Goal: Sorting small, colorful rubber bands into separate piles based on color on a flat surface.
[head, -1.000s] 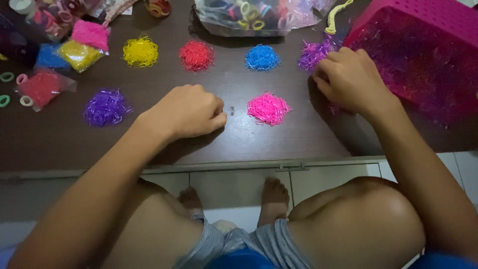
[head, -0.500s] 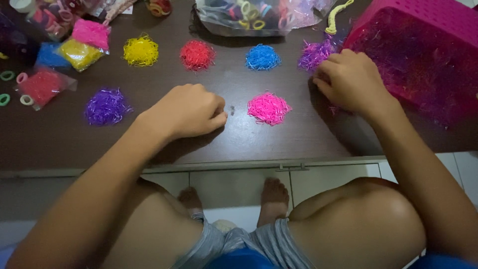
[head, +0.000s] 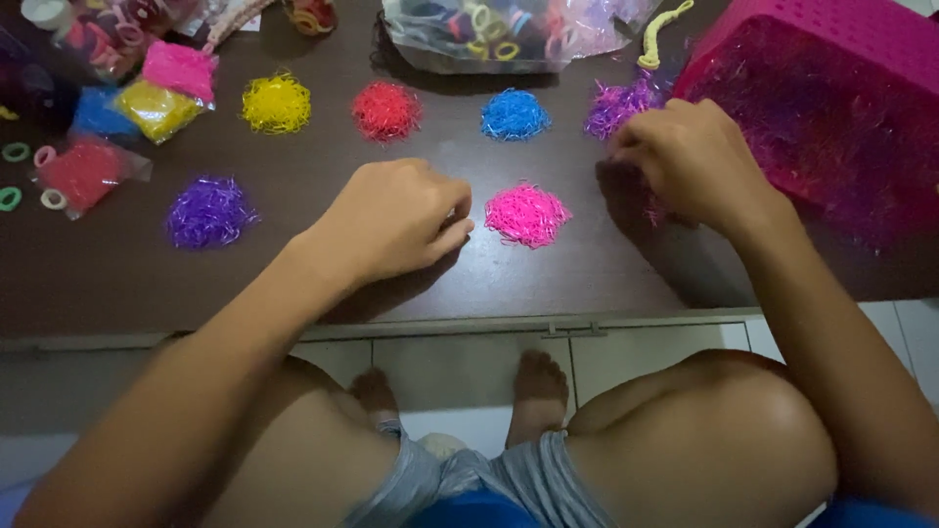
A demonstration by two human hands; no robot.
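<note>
Small piles of tiny rubber bands lie sorted by colour on a dark brown table [head: 293,284]: yellow [head: 277,102], red [head: 387,110], blue [head: 514,113], light purple [head: 618,104], pink [head: 528,213] and dark purple [head: 206,209]. My left hand [head: 396,220] rests curled on the table just left of the pink pile, fingers closed, nothing visible in it. My right hand [head: 690,161] is bunched beside the light purple pile, at the edge of a magenta perforated basket [head: 831,108] full of mixed bands; a few pink strands show under its fingers.
Small plastic bags of coloured bands [head: 147,98] and loose hair rings [head: 14,152] sit at the far left. A clear bag of hair ties [head: 509,34] lies at the back. My knees and bare feet are below the table's front edge, over a tiled floor.
My left hand has stayed by the pink pile, fingers curling slightly. My right hand has shifted a little at the basket's edge.
</note>
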